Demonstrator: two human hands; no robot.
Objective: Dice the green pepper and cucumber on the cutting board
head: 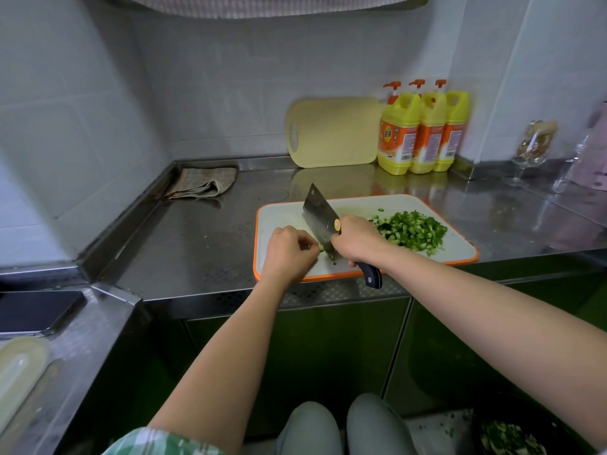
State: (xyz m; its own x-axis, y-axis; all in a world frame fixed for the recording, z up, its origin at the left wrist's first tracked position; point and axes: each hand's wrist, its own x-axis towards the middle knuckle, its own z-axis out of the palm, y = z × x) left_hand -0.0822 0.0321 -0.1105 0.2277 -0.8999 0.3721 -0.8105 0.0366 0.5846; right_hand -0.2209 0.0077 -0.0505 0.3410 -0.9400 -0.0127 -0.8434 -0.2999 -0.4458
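Note:
A white cutting board (282,211) with an orange rim lies on the steel counter. A heap of diced green vegetable (412,229) covers its right half. My right hand (356,239) grips the black handle of a cleaver (320,216), blade edge down on the board at the front middle. My left hand (289,249), fingers curled, holds a small green piece (322,248) against the blade; most of that piece is hidden by the fingers.
A beige cutting board (333,131) leans on the back wall beside three yellow detergent bottles (423,133). A folded cloth (203,183) lies at the back left. A phone (36,310) rests on the lower left ledge. A stemmed glass (530,152) stands at the right.

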